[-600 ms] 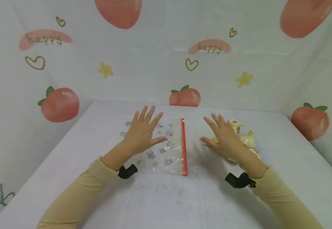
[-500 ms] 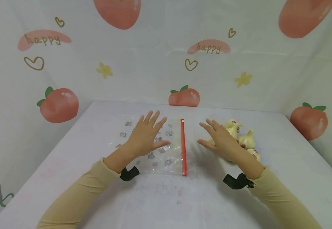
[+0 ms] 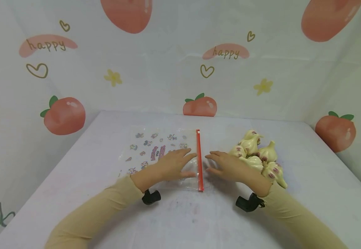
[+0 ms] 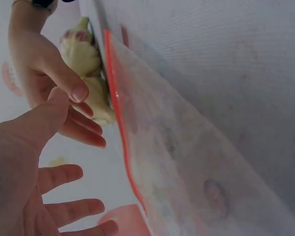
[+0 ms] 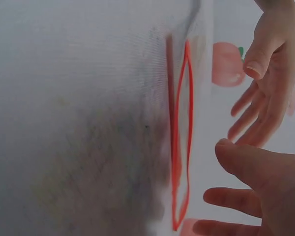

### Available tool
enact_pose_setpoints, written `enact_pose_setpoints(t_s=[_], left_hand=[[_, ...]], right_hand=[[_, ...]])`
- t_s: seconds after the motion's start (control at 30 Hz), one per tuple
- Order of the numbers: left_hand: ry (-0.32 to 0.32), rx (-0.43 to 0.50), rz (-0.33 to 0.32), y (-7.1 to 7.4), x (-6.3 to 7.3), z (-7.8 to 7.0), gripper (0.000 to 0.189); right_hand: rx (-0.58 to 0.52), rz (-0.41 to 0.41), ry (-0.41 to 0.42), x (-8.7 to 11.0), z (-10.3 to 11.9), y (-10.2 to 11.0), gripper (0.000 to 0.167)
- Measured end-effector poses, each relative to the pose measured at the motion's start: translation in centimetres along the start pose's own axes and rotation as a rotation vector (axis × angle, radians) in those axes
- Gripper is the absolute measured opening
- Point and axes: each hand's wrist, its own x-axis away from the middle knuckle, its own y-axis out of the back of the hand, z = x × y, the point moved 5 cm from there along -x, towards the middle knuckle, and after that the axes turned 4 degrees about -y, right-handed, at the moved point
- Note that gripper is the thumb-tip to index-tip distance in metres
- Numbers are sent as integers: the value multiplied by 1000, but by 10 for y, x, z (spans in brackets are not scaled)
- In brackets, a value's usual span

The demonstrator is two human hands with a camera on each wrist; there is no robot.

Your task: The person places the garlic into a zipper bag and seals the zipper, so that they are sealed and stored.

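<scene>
A clear plastic zip bag (image 3: pixel 157 153) printed with small cartoon figures lies flat, its red zip edge (image 3: pixel 200 162) facing right. In the right wrist view the red edge (image 5: pixel 191 103) forms a narrow loop, its two sides slightly apart. My left hand (image 3: pixel 172 165) hovers over the bag's right part, fingers extended toward the zip. From the other side my right hand (image 3: pixel 231 167) reaches toward the same edge, fingers loosely straight. Both hands hold nothing. Several garlic bulbs (image 3: pixel 267 153) sit clustered just behind and right of my right hand.
The white-covered table (image 3: pixel 180 221) runs back to a white curtain (image 3: pixel 158 93) printed with peaches, hearts and flowers. More curtain stands along the left and right sides. A dark wrist mount (image 3: pixel 151 197) hangs under my left wrist, another (image 3: pixel 249 202) under my right.
Both hands have come down and inward toward the red zip edge. My right hand has moved left off the garlic, so more bulbs show. Bag and garlic stay in place.
</scene>
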Motion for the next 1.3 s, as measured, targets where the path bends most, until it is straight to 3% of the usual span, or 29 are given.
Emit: enact_pose_setpoints(t_s=[0.2, 0.67, 0.97, 1.3], left_hand=[[15, 36, 71, -11, -5, 1, 68], [28, 91, 136, -21, -9, -3, 70], [46, 96, 94, -19, -12, -1, 73], [59, 95, 68, -18, -13, 3, 75]], right_hand=[[-1, 44, 20, 0, 0, -11, 47], [-6, 119, 37, -4, 1, -22, 53], [-76, 127, 53, -4, 6, -22, 60], [-93, 93, 129, -5, 17, -21, 60]])
